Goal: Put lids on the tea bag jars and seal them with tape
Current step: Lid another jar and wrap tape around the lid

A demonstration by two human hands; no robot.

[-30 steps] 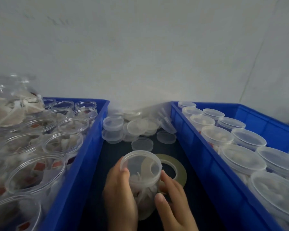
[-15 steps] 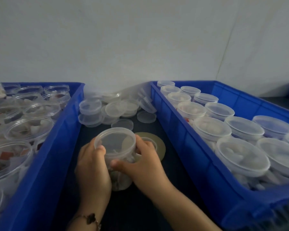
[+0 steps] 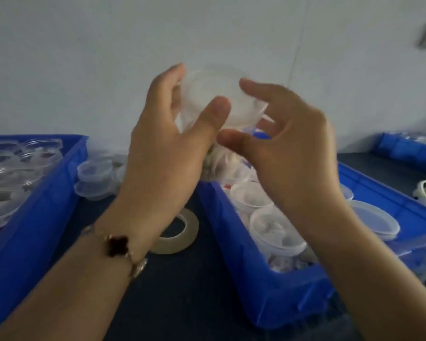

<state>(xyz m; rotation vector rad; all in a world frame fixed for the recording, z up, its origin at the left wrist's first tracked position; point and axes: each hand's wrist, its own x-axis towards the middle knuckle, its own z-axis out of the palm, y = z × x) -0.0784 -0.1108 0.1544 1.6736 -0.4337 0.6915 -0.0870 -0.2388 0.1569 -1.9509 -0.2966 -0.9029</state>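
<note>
Lifted off the table since before, the jar (image 3: pixel 217 104) is gripped by the left hand (image 3: pixel 167 134), lid tilted toward 3 o'clock, where the right hand (image 3: pixel 288 143) is held with fingers loosely curled beside it.

Both forearms bare, no sleeves. Thin gold-tone chain bracelet (image 3: pixel 123 249) just below the left hand (image 3: pixel 162 153), with a dark clover-shaped charm. Right hand (image 3: pixel 293 153) wears nothing.
</note>
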